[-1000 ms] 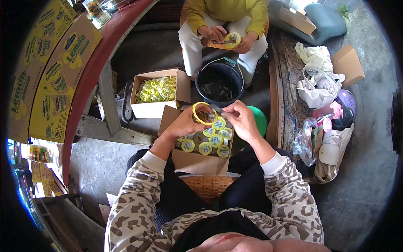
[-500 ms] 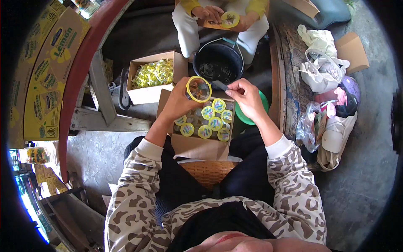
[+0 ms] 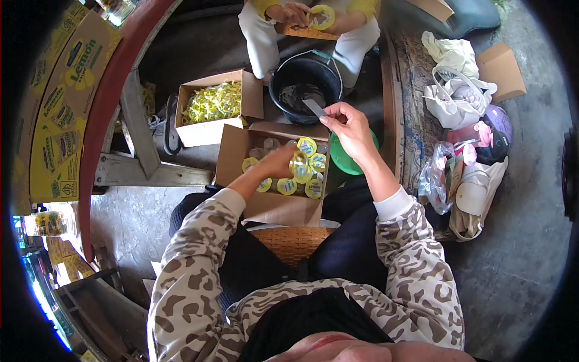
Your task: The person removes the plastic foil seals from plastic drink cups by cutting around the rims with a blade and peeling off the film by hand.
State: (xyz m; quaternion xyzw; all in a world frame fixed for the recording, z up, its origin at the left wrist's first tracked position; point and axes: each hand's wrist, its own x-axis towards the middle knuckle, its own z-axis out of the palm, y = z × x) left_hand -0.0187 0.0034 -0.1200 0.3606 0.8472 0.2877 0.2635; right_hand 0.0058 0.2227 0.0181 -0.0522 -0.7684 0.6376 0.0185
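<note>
Over the open cardboard box between my knees, my left hand is smeared by motion. Its fingers close around a plastic drink cup, which is blurred too. Around it in the box stand several cups with yellow lemon-print lids, and some cup tops without the yellow print. Further right and higher, my right hand pinches a flat grey metal blade between thumb and fingers. Its tip points up and left, in front of the black bucket.
A box of yellow plastic scraps stands at the upper left. A green basin sits beneath my right wrist. Opposite, a person's hands hold a yellow-rimmed cup. Bags lie at the right; a wooden trestle stands left.
My left hand has gone down into the box from above it, where it held up a yellow-rimmed cup. My right hand keeps the blade, now tilted more upward. The view has shifted slightly.
</note>
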